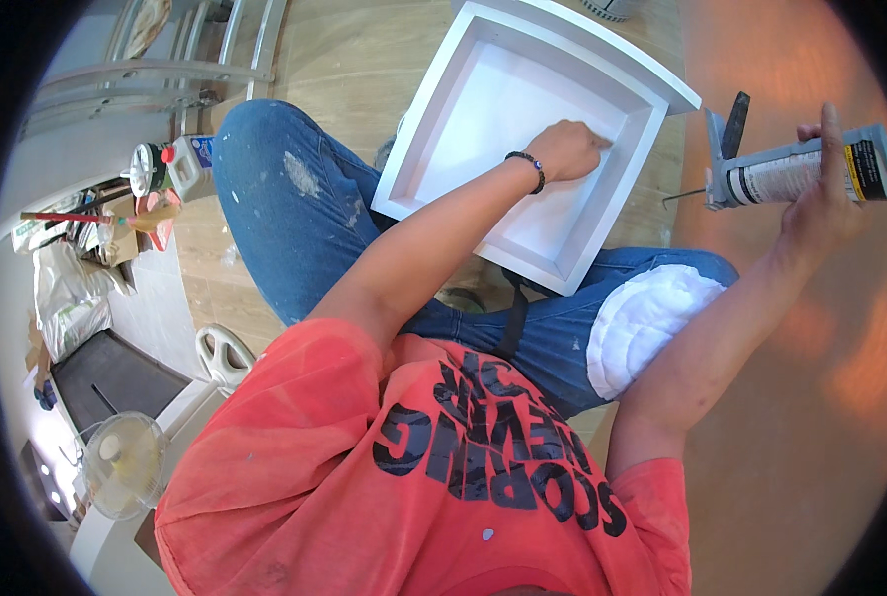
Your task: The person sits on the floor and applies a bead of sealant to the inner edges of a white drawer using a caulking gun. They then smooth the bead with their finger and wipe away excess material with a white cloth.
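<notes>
A white drawer rests tilted across my lap, its open side facing up. My left hand reaches inside it. The index finger stretches to the seam between the drawer's bottom and its right-hand wall, and the other fingers are curled in. A dark beaded bracelet circles the left wrist. Out to the right, my right hand grips a caulking gun loaded with a printed cartridge, one finger extended up across it. The gun's black lever sticks up at its left end. A folded white cloth lies on my right thigh.
A brown, shiny surface spans the right side. Metal ladder-like frames stand far left. Below them are a white jug, a brush, and plastic bags. A fan is at the lower left.
</notes>
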Available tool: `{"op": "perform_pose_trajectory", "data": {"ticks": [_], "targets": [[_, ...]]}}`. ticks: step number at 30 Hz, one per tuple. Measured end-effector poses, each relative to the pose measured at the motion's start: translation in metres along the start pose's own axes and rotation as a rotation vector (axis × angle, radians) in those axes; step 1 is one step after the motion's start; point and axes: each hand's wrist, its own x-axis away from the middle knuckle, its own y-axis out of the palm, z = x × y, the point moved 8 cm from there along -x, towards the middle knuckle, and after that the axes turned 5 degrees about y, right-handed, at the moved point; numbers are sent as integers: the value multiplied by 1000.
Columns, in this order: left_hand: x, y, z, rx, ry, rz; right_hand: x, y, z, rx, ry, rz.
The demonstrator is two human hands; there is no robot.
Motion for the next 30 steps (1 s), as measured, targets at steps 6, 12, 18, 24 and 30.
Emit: {"op": "perform_pose_trajectory", "data": {"ticks": [6,12,18,24,30], "targets": [[-18,-5,7,-49,-44,77,1,-2,2,34,21,19],[-33,1,14,-288,-31,-38,1,-3,5,25,35,-1],[-15,-9,24,-398,-16,-166,0,-3,4,42,79,-1],[-12,-25,5,-39,-19,95,2,0,2,67,65,-4],[-29,-11,-2,9,-15,91,0,-2,2,41,21,-11]]}}
